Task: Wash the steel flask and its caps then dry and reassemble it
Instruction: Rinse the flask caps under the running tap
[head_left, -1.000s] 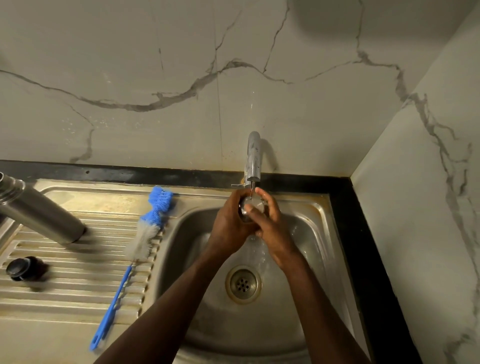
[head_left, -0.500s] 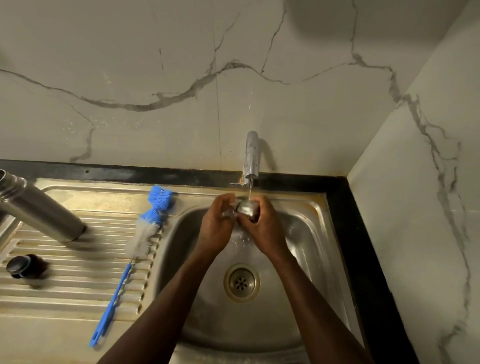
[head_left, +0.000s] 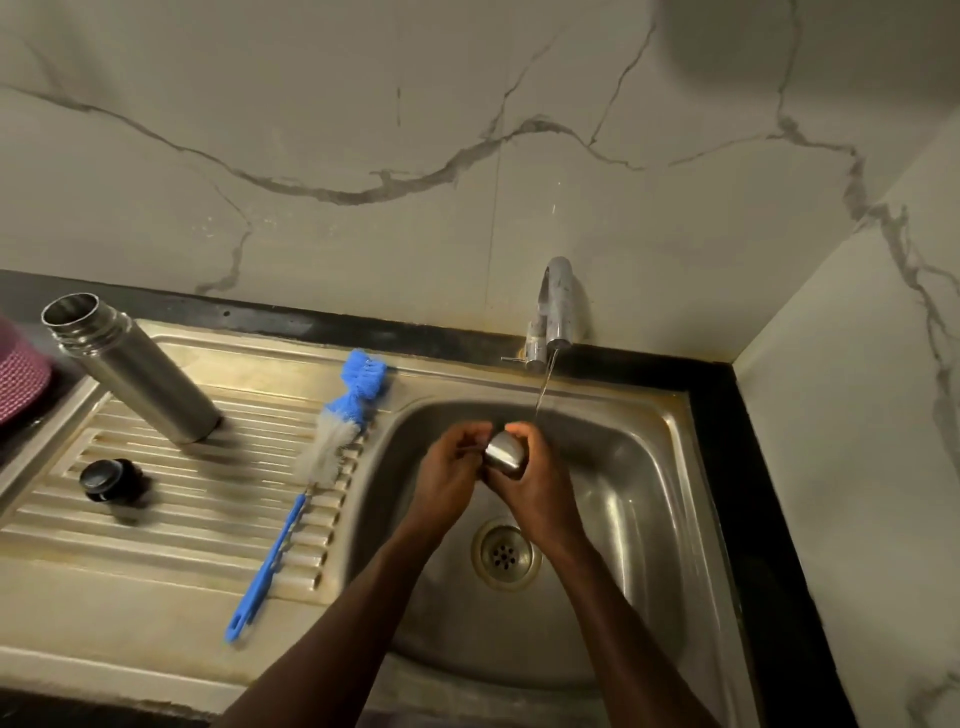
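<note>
A small steel cap (head_left: 505, 453) is held over the sink basin (head_left: 639, 499), just below a thin stream of water from the tap (head_left: 555, 312). My right hand (head_left: 537, 486) cups the cap from the right and my left hand (head_left: 451, 470) grips it from the left. The open steel flask (head_left: 135, 375) stands without a cap at the back left of the ribbed drainboard (head_left: 171, 525). A black inner cap (head_left: 110, 480) sits on the drainboard in front of the flask.
A blue bottle brush (head_left: 306, 488) with blue and white bristles lies diagonally on the drainboard beside the basin. A pink woven thing (head_left: 18, 371) shows at the left edge. The drain (head_left: 503, 555) is in the basin's middle. Marble walls close the back and right.
Both hands have lowered slightly from the spout with the steel cap and turned it, so its side now shows. The camera has shifted, bringing the flask's open mouth into view.
</note>
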